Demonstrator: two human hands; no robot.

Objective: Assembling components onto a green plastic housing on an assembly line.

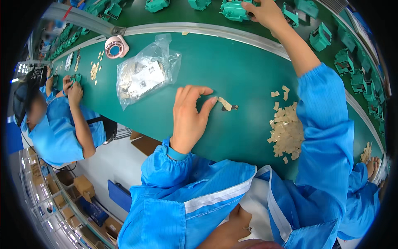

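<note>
My left hand [188,118] hovers over the green table with thumb and index finger apart and nothing between them. Just off its thumb tip lies a small beige strip [224,103] with a dark piece at its end. My right arm stretches across the table's far edge. There my right hand [267,14] grips the right side of a green plastic housing [234,11] on the line beyond; some of its fingers are cut off by the top of the picture. A heap of small beige pieces [287,130] lies on the table beside my right sleeve.
A clear plastic bag [145,74] with pale contents lies left of centre, near a pink round device [116,47]. More green housings [320,37] stand behind the metal rail [207,30]. Co-workers in blue sit at left [58,128] and far right [358,203].
</note>
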